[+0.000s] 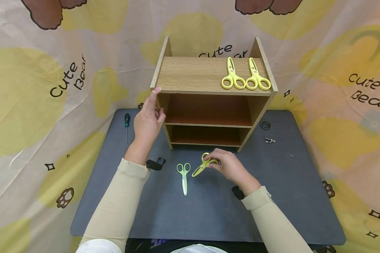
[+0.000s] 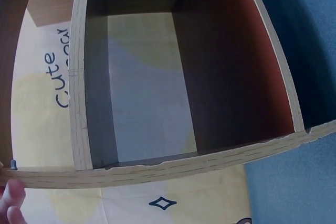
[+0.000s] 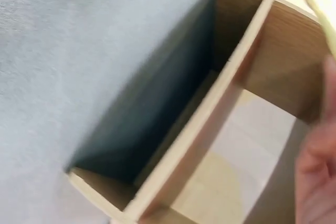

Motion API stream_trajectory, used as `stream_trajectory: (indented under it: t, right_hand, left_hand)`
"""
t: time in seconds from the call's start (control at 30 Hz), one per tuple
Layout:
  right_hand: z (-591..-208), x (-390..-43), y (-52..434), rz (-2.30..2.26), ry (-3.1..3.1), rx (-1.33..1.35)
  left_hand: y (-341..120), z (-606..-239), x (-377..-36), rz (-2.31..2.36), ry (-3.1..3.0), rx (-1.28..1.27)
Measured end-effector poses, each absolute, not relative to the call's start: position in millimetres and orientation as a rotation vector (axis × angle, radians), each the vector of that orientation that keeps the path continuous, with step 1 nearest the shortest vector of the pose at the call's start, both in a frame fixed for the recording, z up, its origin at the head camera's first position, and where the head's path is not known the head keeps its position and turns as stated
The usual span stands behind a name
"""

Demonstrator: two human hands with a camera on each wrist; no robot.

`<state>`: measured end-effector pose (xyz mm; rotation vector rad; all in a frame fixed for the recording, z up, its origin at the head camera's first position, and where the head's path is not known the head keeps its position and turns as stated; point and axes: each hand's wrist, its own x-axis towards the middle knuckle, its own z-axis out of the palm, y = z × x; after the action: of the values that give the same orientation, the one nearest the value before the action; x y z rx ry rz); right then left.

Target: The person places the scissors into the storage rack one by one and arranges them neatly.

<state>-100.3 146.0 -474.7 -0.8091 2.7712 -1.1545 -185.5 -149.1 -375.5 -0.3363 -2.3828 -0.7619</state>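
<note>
From the head view, your left hand (image 1: 148, 121) rests straight fingers against the front left corner of the open wooden shelf unit (image 1: 209, 75). Your right hand (image 1: 228, 166) pinches the handle of yellow plastic scissors (image 1: 204, 164) on the dark grey mat (image 1: 177, 211), beside green scissors (image 1: 184, 175).

In the left wrist view, your fingertips (image 2: 11, 203) touch the shelf edge.

The right wrist view is blurred: shelf compartments only.

Wooden shelf (image 1: 209, 75) at the rear middle of the tabletop (image 1: 177, 218). On its top board, right side: two scissors (image 1: 245, 74) side by side. Before it: two more scissors (image 1: 193, 170). Left of it: screwdriver (image 1: 126, 126). Right: tape ring (image 1: 266, 124), screws (image 1: 270, 140).
</note>
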Motion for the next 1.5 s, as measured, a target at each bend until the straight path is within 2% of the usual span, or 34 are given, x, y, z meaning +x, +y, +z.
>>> stream_trajectory:
  t: [0.43,0.73,0.97,1.27,1.5]
  right_hand:
    - [-425,-96,140,-1.47,3.008,-1.432]
    - [-402,-95,136,-1.526,3.142,-1.477]
    - [-391,-95,134,-1.456,3.293,-1.76]
    - [-363,-94,126,-1.729,3.461,-1.9]
    - [-346,-100,120,-1.915,3.517,-1.884]
  left_hand:
    - [-149,-373,-183,-0.75,-2.383,-0.335]
    - [-150,-372,-182,-0.742,-2.389,-0.34]
    - [-150,-372,-182,-0.738,-2.37,-0.35]
    - [-149,-374,-183,-0.73,-2.377,-0.335]
    - [-149,-374,-183,-0.735,-2.373,-0.34]
